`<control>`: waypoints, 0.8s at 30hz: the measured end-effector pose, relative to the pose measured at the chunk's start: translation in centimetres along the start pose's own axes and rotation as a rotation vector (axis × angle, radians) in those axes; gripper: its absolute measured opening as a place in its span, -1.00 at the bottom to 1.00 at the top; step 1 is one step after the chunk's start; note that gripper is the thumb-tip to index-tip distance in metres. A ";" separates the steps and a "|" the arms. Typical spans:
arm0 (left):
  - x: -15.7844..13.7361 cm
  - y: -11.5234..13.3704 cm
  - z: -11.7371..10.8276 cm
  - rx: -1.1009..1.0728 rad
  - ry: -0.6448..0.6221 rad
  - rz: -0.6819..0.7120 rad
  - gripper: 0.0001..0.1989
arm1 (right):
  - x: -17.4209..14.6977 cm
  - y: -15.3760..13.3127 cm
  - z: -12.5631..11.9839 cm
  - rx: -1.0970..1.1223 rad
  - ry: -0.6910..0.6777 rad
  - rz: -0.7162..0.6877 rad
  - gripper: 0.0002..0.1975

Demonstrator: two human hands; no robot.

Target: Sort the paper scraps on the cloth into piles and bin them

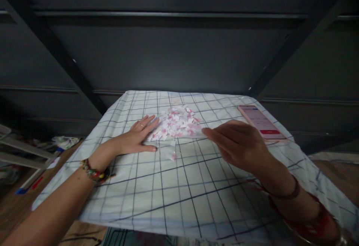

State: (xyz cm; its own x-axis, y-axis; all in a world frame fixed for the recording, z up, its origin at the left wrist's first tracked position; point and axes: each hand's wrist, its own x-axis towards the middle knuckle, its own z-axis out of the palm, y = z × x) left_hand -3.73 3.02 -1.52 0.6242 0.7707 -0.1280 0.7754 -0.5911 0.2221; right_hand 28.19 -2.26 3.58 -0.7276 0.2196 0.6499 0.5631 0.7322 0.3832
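Note:
A heap of small torn paper scraps (179, 121), white with pink patches, lies in the middle of the checked cloth. Under and around its near edge shows something clear and shiny, like a plastic sheet or bag (193, 136); which of the two I cannot tell. My left hand (140, 135) rests flat, fingers spread, with its fingertips at the left side of the heap. At the right end, my right hand (238, 143) is closed in a pinch at the corner of the clear plastic. A few loose scraps (171, 156) lie just in front of the heap.
A phone (260, 122) with a lit screen lies on the right of the cloth-covered table (179, 197). Dark panels with a metal frame (179, 55) stand behind the far edge. A pale folding frame with blue feet (36, 171) is on the floor at left.

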 end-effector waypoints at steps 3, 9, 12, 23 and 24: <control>0.0 0.0 0.0 -0.003 0.002 0.000 -0.04 | 0.3 -0.2 0.5 0.071 -0.046 -0.045 -0.77; -0.1 0.1 0.0 -0.007 0.006 0.000 -0.04 | -0.7 1.9 -0.8 0.168 -0.108 0.016 -0.82; 0.0 0.1 0.0 -0.008 -0.001 -0.003 -0.03 | -1.0 2.3 -0.8 0.152 -0.049 0.053 -0.85; 0.0 0.3 -0.2 -0.010 0.005 0.009 -0.04 | -2.0 3.7 -1.5 0.183 -0.027 0.176 -0.78; 0.0 0.3 -0.2 -0.010 0.013 0.013 -0.05 | -2.1 3.8 -1.4 0.139 -0.026 0.194 -0.77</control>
State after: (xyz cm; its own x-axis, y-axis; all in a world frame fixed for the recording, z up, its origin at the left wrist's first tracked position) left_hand -3.52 2.93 -1.26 0.6325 0.7663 -0.1126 0.7665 -0.5983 0.2335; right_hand 32.37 -0.87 4.58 -0.6220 0.3804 0.6844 0.6356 0.7558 0.1575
